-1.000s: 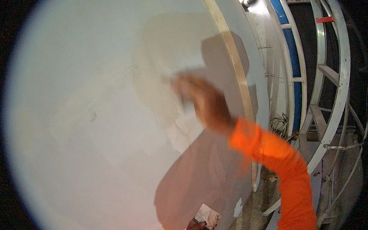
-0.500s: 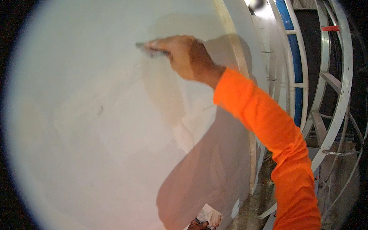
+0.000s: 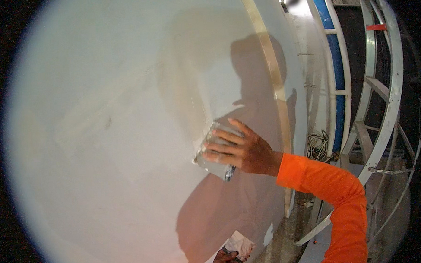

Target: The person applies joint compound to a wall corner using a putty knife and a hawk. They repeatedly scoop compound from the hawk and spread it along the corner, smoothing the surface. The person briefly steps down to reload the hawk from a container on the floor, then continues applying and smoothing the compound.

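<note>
A broad putty knife [image 3: 215, 168] lies against a pale wall [image 3: 105, 181], its blade edge smeared with white filler. My right hand [image 3: 254, 152], in an orange sleeve, grips it with the fingers spread over the blade. Low in the picture, my left hand [image 3: 223, 261] is closed on a second putty knife [image 3: 240, 246], whose blade carries whitish filler. A damp-looking, darker streak of filler [image 3: 181, 86] runs down the wall above the right hand. My shadow covers part of the wall around both hands.
A tan strip [image 3: 265, 44] follows the wall's right edge. Farther right stand a blue panel [image 3: 337, 57] with white bars and an aluminium stepladder [image 3: 394, 78]. A coiled cable [image 3: 317, 144] hangs near the floor, and a bright lamp [image 3: 291, 1] shines at the top.
My right hand has swept the putty knife down the wall and slightly right, and its fingers now lie spread on the blade. My left hand has barely moved.
</note>
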